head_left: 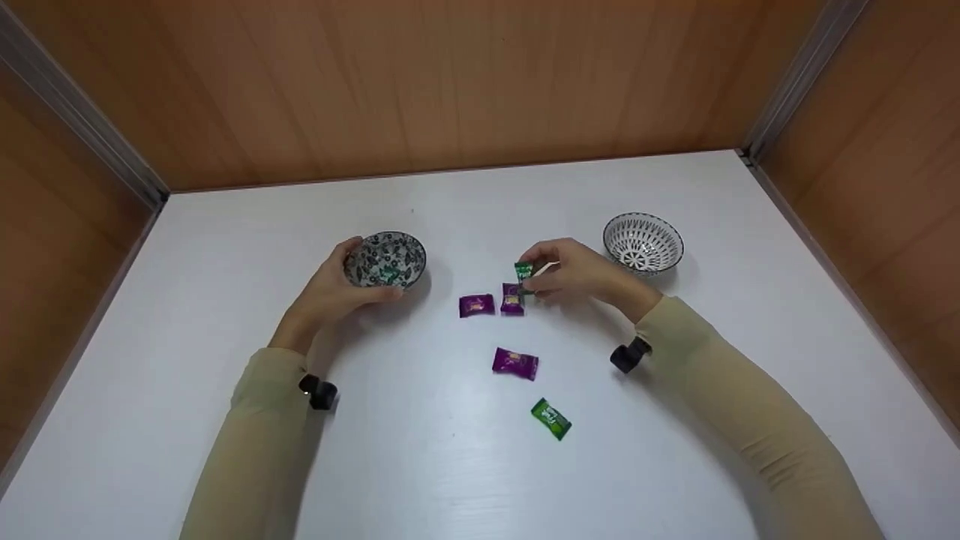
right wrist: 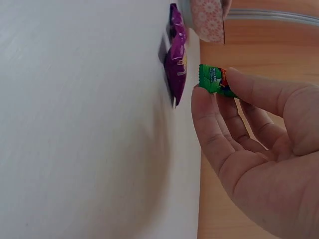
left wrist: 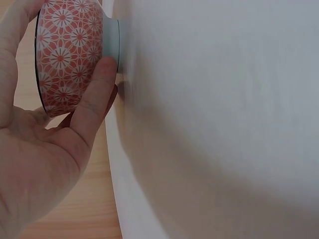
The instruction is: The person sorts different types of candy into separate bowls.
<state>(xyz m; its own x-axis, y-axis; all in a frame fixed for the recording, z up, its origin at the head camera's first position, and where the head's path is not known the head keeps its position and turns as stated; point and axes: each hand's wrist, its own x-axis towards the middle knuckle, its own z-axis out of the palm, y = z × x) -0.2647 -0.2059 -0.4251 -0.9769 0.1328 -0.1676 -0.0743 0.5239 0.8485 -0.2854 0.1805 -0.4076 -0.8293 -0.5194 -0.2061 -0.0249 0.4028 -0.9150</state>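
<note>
My left hand (head_left: 326, 292) grips a small bowl (head_left: 379, 251), its thumb and fingers spread around the side. Dark flowers cover the inside of this bowl, and the left wrist view shows red and white flowers on its outer wall (left wrist: 70, 55). Something green, probably a wrapped candy (head_left: 388, 275), lies in it. Between thumb and fingertips, my right hand (head_left: 574, 268) pinches a green wrapped candy (right wrist: 211, 78) above the table. Just below that candy lies a purple wrapped candy (head_left: 512, 300), with a second purple candy (head_left: 477, 305) to its left.
Nearer the front of the white table (head_left: 420, 465) are another purple candy (head_left: 515, 364) and a green candy (head_left: 551, 418). A black-and-white patterned bowl (head_left: 643, 241) stands behind my right wrist. Wooden panels (head_left: 450, 90) border the table at the back and sides.
</note>
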